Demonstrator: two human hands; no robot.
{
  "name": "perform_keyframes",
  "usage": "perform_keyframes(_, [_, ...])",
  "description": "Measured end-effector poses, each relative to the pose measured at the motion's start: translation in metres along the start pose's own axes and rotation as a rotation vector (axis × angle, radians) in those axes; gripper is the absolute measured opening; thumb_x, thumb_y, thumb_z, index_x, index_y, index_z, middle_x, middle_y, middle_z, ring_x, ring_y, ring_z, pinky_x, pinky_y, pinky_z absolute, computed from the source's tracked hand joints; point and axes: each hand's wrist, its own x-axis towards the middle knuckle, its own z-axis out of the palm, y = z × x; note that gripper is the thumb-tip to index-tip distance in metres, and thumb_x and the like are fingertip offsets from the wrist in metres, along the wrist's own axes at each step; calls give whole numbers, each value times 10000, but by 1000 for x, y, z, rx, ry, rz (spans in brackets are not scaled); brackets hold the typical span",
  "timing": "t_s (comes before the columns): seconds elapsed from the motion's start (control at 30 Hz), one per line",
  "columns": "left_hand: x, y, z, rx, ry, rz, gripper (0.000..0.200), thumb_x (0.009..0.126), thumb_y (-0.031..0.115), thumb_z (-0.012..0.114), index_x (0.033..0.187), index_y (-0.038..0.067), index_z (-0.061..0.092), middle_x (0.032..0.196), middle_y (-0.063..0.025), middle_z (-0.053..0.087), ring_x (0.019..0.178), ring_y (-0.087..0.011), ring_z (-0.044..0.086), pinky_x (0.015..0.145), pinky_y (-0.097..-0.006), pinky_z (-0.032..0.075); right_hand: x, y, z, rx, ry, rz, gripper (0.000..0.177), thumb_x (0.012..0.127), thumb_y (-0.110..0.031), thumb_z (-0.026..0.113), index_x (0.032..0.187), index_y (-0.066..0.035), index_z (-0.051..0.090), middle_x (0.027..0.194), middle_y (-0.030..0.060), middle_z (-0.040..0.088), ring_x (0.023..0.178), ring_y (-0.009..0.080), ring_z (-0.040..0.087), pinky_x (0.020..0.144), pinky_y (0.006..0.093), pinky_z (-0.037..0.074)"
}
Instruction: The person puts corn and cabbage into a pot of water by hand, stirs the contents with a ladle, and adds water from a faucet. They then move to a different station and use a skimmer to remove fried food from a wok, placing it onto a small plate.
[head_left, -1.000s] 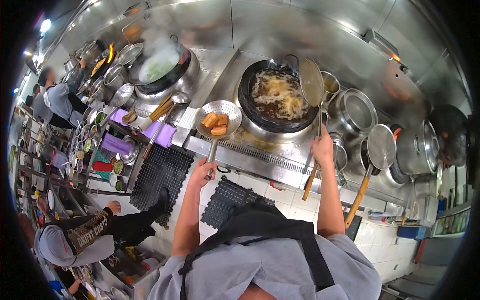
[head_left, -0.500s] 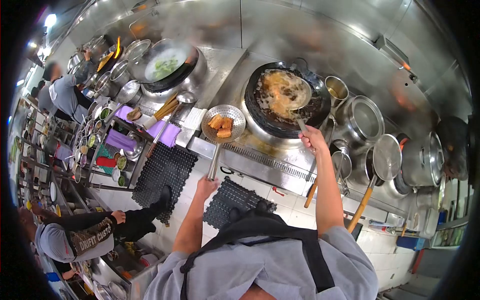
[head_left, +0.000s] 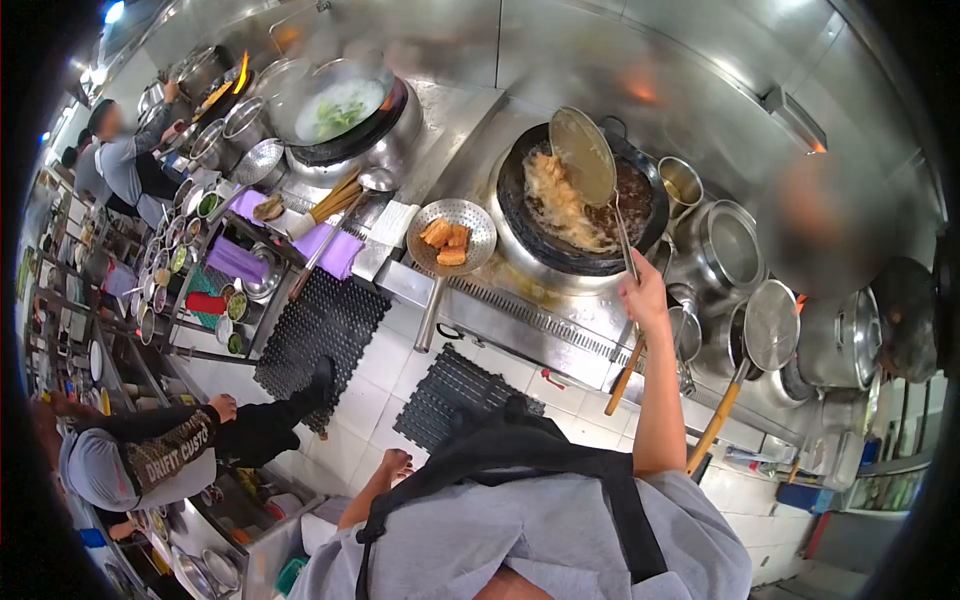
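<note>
My right hand [head_left: 645, 292] is closed round the handle of a wire skimmer [head_left: 583, 157], whose round mesh is raised and tilted over the wok [head_left: 508, 205]. Pale food [head_left: 563, 205] bubbles in the dark oil inside that wok. To its left a perforated ladle [head_left: 477, 218] rests at the stove edge with several browned pieces [head_left: 449, 241] in it, its handle pointing toward me. My left hand [head_left: 397, 463] hangs low near my body, away from that handle, with fingers curled; whether anything is in them is too small to tell.
Another wok [head_left: 335, 110] with green food in steaming liquid stands at the left. Pots [head_left: 733, 245] and a wooden-handled strainer [head_left: 770, 325] are at the right. Two people [head_left: 130, 165] [head_left: 150, 465] are at the left. Black mats [head_left: 465, 393] lie on the floor.
My left hand has let go of the ladle's handle and drawn back toward my body. My right hand has lifted the skimmer out of the oil and tilted it up.
</note>
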Motion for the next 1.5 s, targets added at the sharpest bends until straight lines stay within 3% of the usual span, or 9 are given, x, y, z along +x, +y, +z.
perform_keyframes(0.13, [43,3,3,-40,-136,232,55,864,111,610,866,56,608,719,-89,620,574,-221,647,434,-340,435,-33,-23,-12,-272,33,-158,563,849,-1,523,1410,-51,508,1068,290,668,996,407,674,900,411,499])
perform_keyframes(0.37, [47,73,24,-262,1,297,150,856,124,631,953,15,666,705,-83,640,530,-182,637,417,-291,484,-50,-26,-15,-415,2,-238,588,868,1,497,1443,-122,503,768,198,633,671,256,627,730,387,513])
perform_keyframes(0.53, [54,82,20,-67,-45,250,243,850,124,643,1051,-11,655,752,-103,678,555,-197,672,426,-309,513,-28,-24,-9,-395,175,-336,543,878,-21,549,1410,-130,532,1094,294,646,974,473,620,872,471,489])
perform_keyframes(0.73, [42,73,21,-101,-133,134,283,847,124,643,1095,-14,645,779,-104,687,552,-202,677,374,-286,447,33,65,27,-683,142,-177,567,925,-186,578,1469,-235,424,1222,229,618,1007,423,637,879,511,507])
perform_keyframes(0.87, [39,68,21,-64,-175,97,159,896,153,613,958,13,655,780,-97,687,589,-194,686,423,-263,453,1,87,-1,-464,328,-381,224,913,-224,599,1006,-57,717,1065,259,641,949,436,639,856,497,509])
perform_keyframes(0.97, [26,75,16,-169,-333,99,186,903,196,602,896,21,663,779,-81,675,673,-179,683,515,-294,502,-51,142,-42,-662,418,51,236,878,-191,606,780,17,662,848,243,659,845,444,632,771,513,505])
perform_keyframes(1.17, [85,102,11,-453,-471,283,251,969,286,567,1079,68,627,945,-111,679,817,-229,659,727,-397,541,-150,247,-38,-498,224,256,548,801,-201,672,1257,74,540,1048,311,639,1020,470,616,902,504,488])
perform_keyframes(1.27, [11,224,5,-890,-534,152,349,1000,355,534,1209,79,577,1096,-143,662,965,-253,629,885,-434,516,-148,288,-8,-403,532,308,380,800,-76,595,1144,82,564,973,279,622,931,447,617,839,460,481])
perform_keyframes(1.5, [-15,351,-3,-691,-523,478,224,913,188,639,1034,25,544,878,-114,650,623,-178,619,542,-332,522,-179,162,-1,-184,575,-53,162,858,-57,518,994,26,547,791,142,542,696,264,565,650,412,447])
